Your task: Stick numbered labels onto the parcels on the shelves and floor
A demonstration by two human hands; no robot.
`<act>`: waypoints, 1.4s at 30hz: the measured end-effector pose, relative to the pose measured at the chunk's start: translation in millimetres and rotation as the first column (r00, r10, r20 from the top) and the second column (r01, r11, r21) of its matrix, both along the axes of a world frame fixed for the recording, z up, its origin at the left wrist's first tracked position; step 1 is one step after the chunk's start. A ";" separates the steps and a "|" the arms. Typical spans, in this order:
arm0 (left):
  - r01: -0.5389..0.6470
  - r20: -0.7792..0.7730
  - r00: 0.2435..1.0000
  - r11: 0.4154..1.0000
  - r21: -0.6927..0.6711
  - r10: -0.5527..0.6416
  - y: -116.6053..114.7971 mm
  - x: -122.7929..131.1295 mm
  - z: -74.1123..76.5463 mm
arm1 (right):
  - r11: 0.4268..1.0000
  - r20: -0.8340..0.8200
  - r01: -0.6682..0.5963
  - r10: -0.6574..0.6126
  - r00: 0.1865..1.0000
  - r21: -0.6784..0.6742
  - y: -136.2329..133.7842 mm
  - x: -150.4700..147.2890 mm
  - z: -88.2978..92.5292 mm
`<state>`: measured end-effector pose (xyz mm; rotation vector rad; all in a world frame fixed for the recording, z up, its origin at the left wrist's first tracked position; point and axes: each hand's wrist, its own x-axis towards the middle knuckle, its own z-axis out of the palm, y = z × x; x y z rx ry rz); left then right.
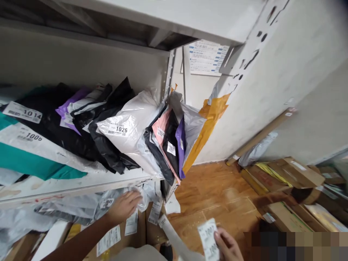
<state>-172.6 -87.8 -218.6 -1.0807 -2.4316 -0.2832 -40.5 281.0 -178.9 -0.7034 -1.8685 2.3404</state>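
Right hand [228, 246] is at the bottom of the frame, right of centre, pinching a flat white paper label sheet with black printed numbers [208, 235] by its right edge. Probably held by the edge so the print isn't covered: the top number looks like 1007, the lower one I can't fully read. It's out over the shiny brown wood-look floor [206, 195], well apart from the shelving.

Left hand [125, 206] is lower centre, just below the front edge of the long white metal shelf [67, 188], with its fingertips at a crinkly translucent plastic bag [143, 199]. It's blurry there, so honestly can't tell if it's gripping the plastic or only resting on it.

Up on that shelf, around mid-frame, a glossy white plastic mailer marked 1026 [138, 116] leans to the left of a thin pink plastic mailer [164, 121] and a slim purple plastic mailer [180, 145]. My guess is they're stood file-style so the number stickers face out. The wide orange-yellow tape [206, 134] on the white perforated metal post [254, 45] maybe covers a sharp edge.
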 end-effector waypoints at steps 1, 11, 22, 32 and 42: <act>-0.100 0.093 0.990 0.992 -0.075 0.106 -1.1 -7.7 -17.6 | 0.999 -0.022 -0.044 0.044 0.999 -0.007 -15.9 -8.2 1.2; -0.278 0.392 0.852 0.934 -0.223 0.347 -31.7 -34.2 -57.2 | 0.886 -0.105 -0.440 0.428 0.898 -0.148 -112.1 -31.2 -16.8; -0.234 0.220 0.932 0.941 -0.245 0.289 38.3 -22.3 -43.0 | 0.871 -0.065 -0.388 0.387 0.920 -0.301 -112.0 -11.0 -52.2; -0.343 0.168 0.864 0.800 -0.493 0.474 60.7 -53.4 -31.2 | 0.825 -0.045 -0.383 0.402 0.915 -0.416 -121.3 -23.8 -87.1; -0.097 0.080 0.982 0.814 -0.572 0.173 33.6 -68.2 -50.0 | 0.876 -0.052 -0.159 0.153 0.987 -0.456 -181.5 -104.0 -163.6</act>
